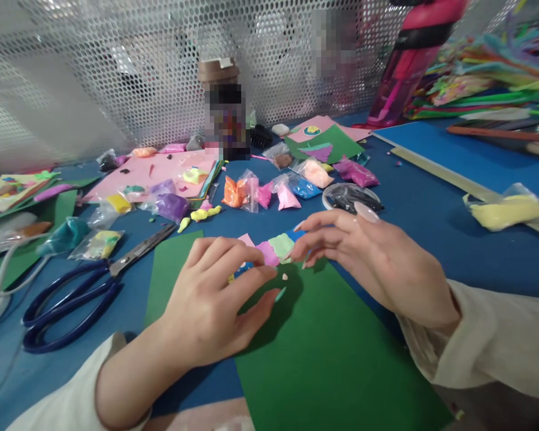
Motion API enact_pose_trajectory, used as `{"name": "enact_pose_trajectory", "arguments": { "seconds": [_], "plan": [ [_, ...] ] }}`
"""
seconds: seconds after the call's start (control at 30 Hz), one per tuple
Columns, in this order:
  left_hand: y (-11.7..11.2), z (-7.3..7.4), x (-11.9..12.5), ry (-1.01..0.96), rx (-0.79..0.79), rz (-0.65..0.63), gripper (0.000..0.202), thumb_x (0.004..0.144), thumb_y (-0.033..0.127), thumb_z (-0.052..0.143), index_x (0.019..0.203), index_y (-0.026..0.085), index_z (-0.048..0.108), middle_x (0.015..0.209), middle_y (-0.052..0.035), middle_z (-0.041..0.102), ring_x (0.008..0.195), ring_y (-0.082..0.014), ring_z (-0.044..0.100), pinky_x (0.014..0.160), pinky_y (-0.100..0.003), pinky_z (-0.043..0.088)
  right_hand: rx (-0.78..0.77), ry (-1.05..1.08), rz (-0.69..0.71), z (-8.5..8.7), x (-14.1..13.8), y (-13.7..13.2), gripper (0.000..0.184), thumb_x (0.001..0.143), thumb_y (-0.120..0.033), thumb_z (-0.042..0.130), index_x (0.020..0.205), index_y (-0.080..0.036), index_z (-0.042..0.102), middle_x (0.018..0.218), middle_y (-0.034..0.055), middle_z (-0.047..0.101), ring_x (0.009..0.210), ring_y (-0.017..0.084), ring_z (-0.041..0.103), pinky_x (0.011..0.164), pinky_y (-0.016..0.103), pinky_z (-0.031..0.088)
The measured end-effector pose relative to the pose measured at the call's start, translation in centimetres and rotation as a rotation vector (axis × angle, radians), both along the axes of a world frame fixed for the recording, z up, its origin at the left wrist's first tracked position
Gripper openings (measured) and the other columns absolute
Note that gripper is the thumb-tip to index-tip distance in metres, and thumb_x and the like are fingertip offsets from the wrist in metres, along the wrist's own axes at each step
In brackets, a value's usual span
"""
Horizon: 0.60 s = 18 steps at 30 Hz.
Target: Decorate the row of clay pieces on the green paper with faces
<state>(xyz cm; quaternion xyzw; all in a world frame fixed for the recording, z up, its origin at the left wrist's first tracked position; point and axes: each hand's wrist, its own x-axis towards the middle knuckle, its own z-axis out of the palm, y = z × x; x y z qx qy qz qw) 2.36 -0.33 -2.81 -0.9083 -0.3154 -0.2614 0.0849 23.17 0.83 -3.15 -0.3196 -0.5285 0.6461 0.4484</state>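
A flat strip of soft clay in pink, purple, pale green and blue bands is held just above a green paper sheet. My left hand pinches its left end, fingers curled around it. At the strip's right end, my right hand pinches it with thumb and fingertips. A tiny pale clay crumb lies on the green sheet just below the strip.
Large blue-handled scissors lie at the left. Several small bags of coloured clay sit behind the hands, with a pink sheet. A round clear lid, a yellow clay bag, a pink bottle and a perforated metal wall stand beyond.
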Motion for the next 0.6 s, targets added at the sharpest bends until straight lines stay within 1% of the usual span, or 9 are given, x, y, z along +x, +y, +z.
{"name": "enact_pose_trajectory", "arguments": {
  "seconds": [0.07,0.1,0.17,0.23,0.3,0.43,0.5,0.6],
  "plan": [
    [0.1,-0.3,0.3,0.08,-0.042,0.006,0.019,0.082,0.023,0.052,0.099,0.018,0.059,0.094,-0.0064,0.059,0.085,-0.0198,0.051,0.07,-0.035,0.037,-0.01,0.021,-0.063,0.1,-0.1,0.2,0.035,0.085,-0.05,0.04,0.091,-0.019,0.055,0.079,0.005,0.062,0.077,0.02,0.058,0.07,0.032,0.043],
    [0.1,-0.5,0.4,0.114,-0.047,0.004,0.023,0.083,0.023,0.05,0.103,0.018,0.058,0.095,-0.0071,0.059,0.085,-0.0204,0.051,0.07,-0.035,0.037,-0.019,0.025,-0.07,0.1,-0.1,0.3,0.035,0.085,-0.049,0.04,0.09,-0.019,0.055,0.078,0.0048,0.06,0.074,0.019,0.057,0.069,0.032,0.043],
    [0.3,-0.7,0.7,0.164,-0.043,-0.002,0.024,0.084,0.022,0.048,0.105,0.019,0.059,0.095,-0.0074,0.058,0.084,-0.0209,0.05,0.068,-0.035,0.037,-0.027,0.02,-0.051,0.0,0.0,0.4,0.031,0.086,-0.045,0.04,0.091,-0.018,0.055,0.075,0.0035,0.058,0.07,0.017,0.055,0.067,0.031,0.042],
    [0.4,-0.8,0.8,0.187,-0.056,-0.02,0.022,0.085,0.022,0.047,0.103,0.019,0.06,0.094,-0.0073,0.058,0.083,-0.0207,0.05,0.068,-0.034,0.037,-0.024,0.008,-0.022,-0.2,0.1,0.4,0.025,0.087,-0.038,0.043,0.091,-0.018,0.055,0.075,0.0019,0.056,0.067,0.015,0.054,0.065,0.03,0.042],
    [0.7,-1.0,0.8,0.19,-0.084,-0.046,0.02,0.085,0.022,0.047,0.1,0.02,0.062,0.093,-0.0067,0.058,0.083,-0.0197,0.051,0.068,-0.033,0.037,-0.021,0.011,-0.001,-0.4,0.1,0.4,0.023,0.088,-0.036,0.044,0.091,-0.018,0.057,0.075,0.0011,0.055,0.067,0.014,0.054,0.064,0.028,0.042],
    [1.1,-1.2,0.9,0.111,-0.066,-0.06,0.014,0.084,0.019,0.052,0.087,0.024,0.064,0.09,-0.0032,0.06,0.081,-0.0168,0.051,0.067,-0.031,0.036,-0.022,0.002,-0.003,-0.7,0.0,0.4,0.028,0.088,-0.04,0.043,0.086,-0.017,0.059,0.076,0.0018,0.056,0.069,0.013,0.055,0.065,0.027,0.043],
    [1.1,-1.2,0.9,0.081,-0.034,-0.067,0.012,0.082,0.017,0.054,0.081,0.023,0.064,0.088,-0.002,0.06,0.08,-0.0158,0.052,0.068,-0.031,0.037,-0.024,-0.012,-0.016,-0.7,-0.1,0.5,0.03,0.087,-0.042,0.045,0.084,-0.017,0.06,0.076,0.0019,0.057,0.07,0.013,0.055,0.066,0.027,0.043],
    [0.7,-0.7,1.1,-0.026,0.073,-0.074,0.007,0.078,0.015,0.059,0.078,0.021,0.062,0.086,-0.001,0.06,0.08,-0.0149,0.052,0.07,-0.032,0.039,-0.096,0.041,-0.019,-0.6,-0.5,0.6,0.035,0.085,-0.048,0.046,0.083,-0.016,0.06,0.077,0.0037,0.059,0.072,0.015,0.056,0.069,0.028,0.045]
  ]
}}
